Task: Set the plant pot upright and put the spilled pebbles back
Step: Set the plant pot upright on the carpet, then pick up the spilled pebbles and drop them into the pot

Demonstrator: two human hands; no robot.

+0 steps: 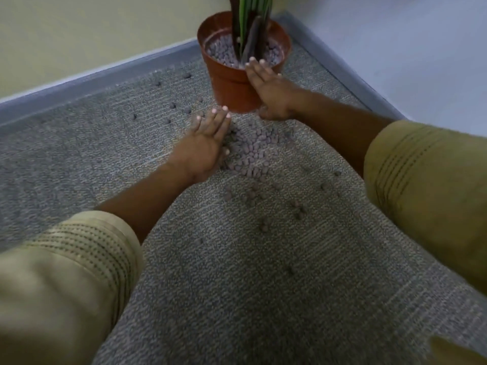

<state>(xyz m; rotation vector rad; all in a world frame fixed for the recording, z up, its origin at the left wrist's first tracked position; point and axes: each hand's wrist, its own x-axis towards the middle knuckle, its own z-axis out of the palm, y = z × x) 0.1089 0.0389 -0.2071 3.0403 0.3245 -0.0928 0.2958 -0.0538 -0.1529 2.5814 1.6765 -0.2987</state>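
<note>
Beside L fingers (216, 119): pebbles (253, 151), touching.

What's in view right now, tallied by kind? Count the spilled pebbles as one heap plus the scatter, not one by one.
Plant pot: 1, upright
Plant: 1
Pebble heap on the carpet: 1
Scattered pebbles: too many and too blurred to count
Hands: 2, left hand against the heap, right hand against the pot
Total: 5, leaving out loose pebbles
</note>
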